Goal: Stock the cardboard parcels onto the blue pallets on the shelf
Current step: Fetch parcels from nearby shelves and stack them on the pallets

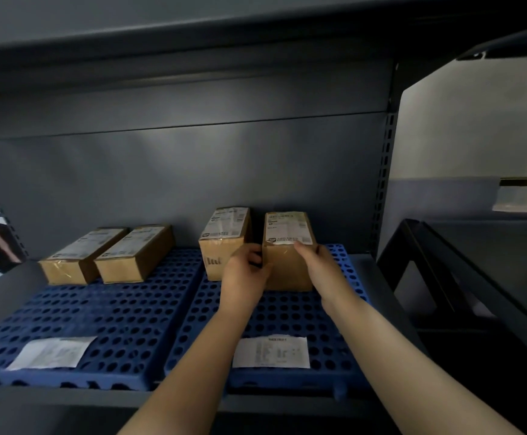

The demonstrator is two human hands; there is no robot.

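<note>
Two blue perforated pallets lie side by side on the shelf, the left pallet [105,312] and the right pallet [290,315]. A cardboard parcel [287,246] with a white label on top stands at the back of the right pallet. My left hand [244,273] grips its left side and my right hand [320,266] grips its right side, thumb at the label's edge. Close to its left stands a second parcel [221,243]. Two flatter parcels, one [80,254] beside the other [133,254], lie at the back of the left pallet.
White paper slips lie on the front of the left pallet [51,353] and the right pallet [271,353]. The grey shelf back wall [177,171] rises behind the parcels. A perforated upright [383,180] bounds the shelf on the right, with a dark frame [463,277] beyond it.
</note>
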